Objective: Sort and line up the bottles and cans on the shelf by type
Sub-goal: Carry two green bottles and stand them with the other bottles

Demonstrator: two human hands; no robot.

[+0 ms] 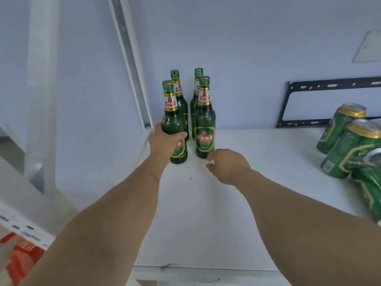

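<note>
**Glass bottles grouped left, cans waiting right**

4 green glass bottles stand upright at the back-left of the white shelf. The left hand wraps the front-left bottle around its lower body; the right hand hovers just beside the front-right bottle, fingers loosely curled, holding nothing. Smooth, rigid glass likely feels heavy, slippery and breakable, so gripping the wide labelled body seems safest. 4 light-looking metal cans cluster far right.
</note>
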